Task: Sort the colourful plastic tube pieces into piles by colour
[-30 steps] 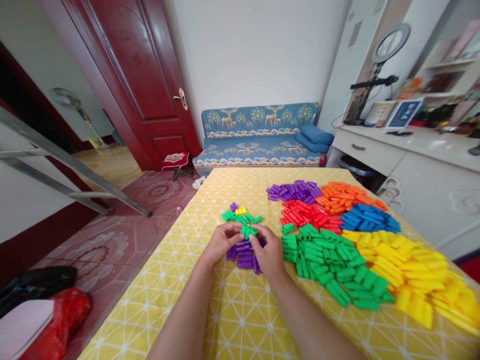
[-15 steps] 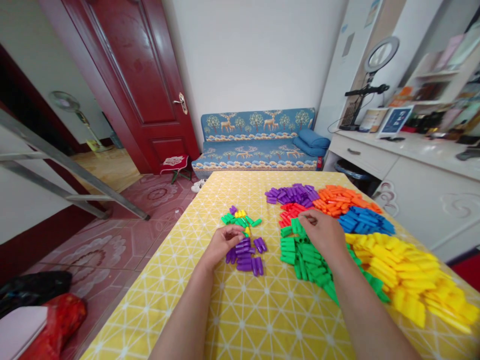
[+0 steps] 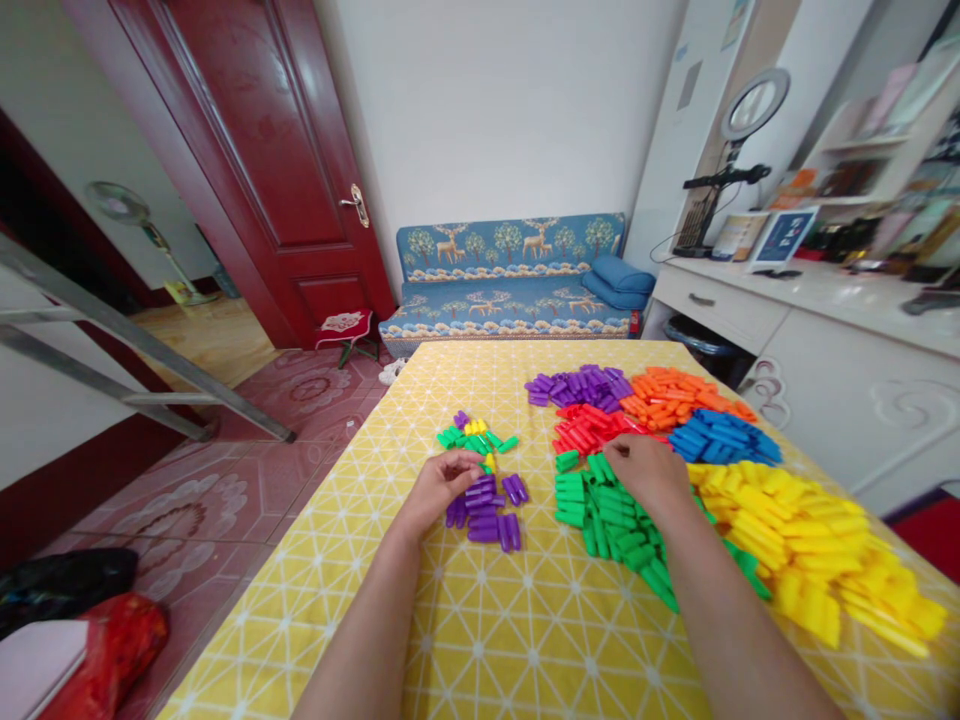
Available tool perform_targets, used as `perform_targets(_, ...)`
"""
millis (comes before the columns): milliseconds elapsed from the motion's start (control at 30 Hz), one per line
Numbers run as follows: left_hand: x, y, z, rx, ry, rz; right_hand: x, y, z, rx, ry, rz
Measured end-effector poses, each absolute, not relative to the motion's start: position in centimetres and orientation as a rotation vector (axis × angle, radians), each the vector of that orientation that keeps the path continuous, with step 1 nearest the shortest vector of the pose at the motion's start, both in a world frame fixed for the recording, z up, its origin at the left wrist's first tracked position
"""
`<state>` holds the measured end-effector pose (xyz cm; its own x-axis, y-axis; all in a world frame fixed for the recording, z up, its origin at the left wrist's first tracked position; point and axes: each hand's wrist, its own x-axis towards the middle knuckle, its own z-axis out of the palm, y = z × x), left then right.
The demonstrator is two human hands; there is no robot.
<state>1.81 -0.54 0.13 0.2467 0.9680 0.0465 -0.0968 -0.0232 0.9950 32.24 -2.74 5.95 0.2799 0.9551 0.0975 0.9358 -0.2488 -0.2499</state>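
My left hand [image 3: 442, 487] is over a small figure of tube-like plastic pieces laid on the table. Its thumb and fingers are drawn together beside a yellow piece [image 3: 490, 461]; whatever is between them is hidden. Green pieces [image 3: 457, 438] lie beyond the fingers, and purple pieces [image 3: 484, 528] lie below and to their right. My right hand [image 3: 645, 468] is over the far side of a heap of green pieces [image 3: 615, 520]. Its fingers are curled down among them, and the fingertips' grip is hard to see. Red pieces [image 3: 585, 430] lie just beyond this hand.
Heaps of purple [image 3: 581, 385], orange [image 3: 667, 395], blue [image 3: 724, 438] and yellow pieces [image 3: 817, 545] spread over the table's right side. A yellow patterned cloth [image 3: 480, 640] covers the table. A blue sofa [image 3: 510, 290] stands behind it, and a white dresser [image 3: 847, 370] at the right.
My right hand has dipped slightly lower and closer into the green heap, uncovering more red pieces. My left hand stays at the same part of the figure. The whole view has shifted slightly.
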Motion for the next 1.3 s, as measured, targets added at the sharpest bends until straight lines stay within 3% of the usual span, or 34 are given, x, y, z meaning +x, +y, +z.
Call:
perform_targets(133, 1.9, -0.6, 0.4, 1.272, 0.939, 1.099, 32.1, -2.7, 5.8, -2.276, -1.767, 0.061)
perform_targets(267, 2.0, -0.6, 0.4, 1.275, 0.939, 1.099, 29.6, -2.9, 6.1, -1.994, -1.807, -0.019)
perform_targets(400, 2.0, -0.6, 0.4, 1.306, 0.953, 1.097, 24.7, -4.1, 5.8, -1.661, -1.978, 0.247)
perform_targets(600, 1.8, -0.9, 0.5, 1.391, 0.937, 1.101, 19.5, -5.5, 2.0, -1.592, -2.03, 0.354)
perform_targets(800, 1.7, -1.3, 0.5, 1.44, 0.757, 1.039, 18.9, -4.1, -1.3, -1.392, -1.68, 0.524)
perform_targets(1300, 2.6, -0.8, 0.2, 1.545, 1.013, 1.195, 18.5, -4.6, -1.5, -1.261, -1.682, 0.556)
